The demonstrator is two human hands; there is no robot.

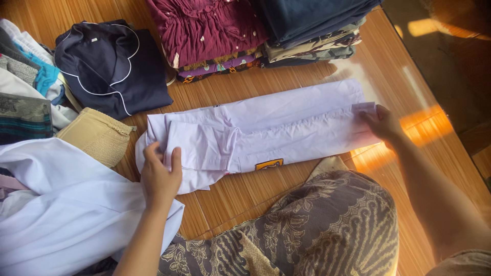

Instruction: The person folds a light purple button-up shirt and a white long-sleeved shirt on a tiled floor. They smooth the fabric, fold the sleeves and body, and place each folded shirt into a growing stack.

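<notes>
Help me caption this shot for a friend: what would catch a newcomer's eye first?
The pale lilac shirt folded into a long strip across the middle of the bamboo mat, with the left hand at its collar end and the right hand pinching its far end. Behind it, the stacks of folded clothes.

Home floor: bamboo mat (240, 197), folded clothes (215, 30)
</notes>
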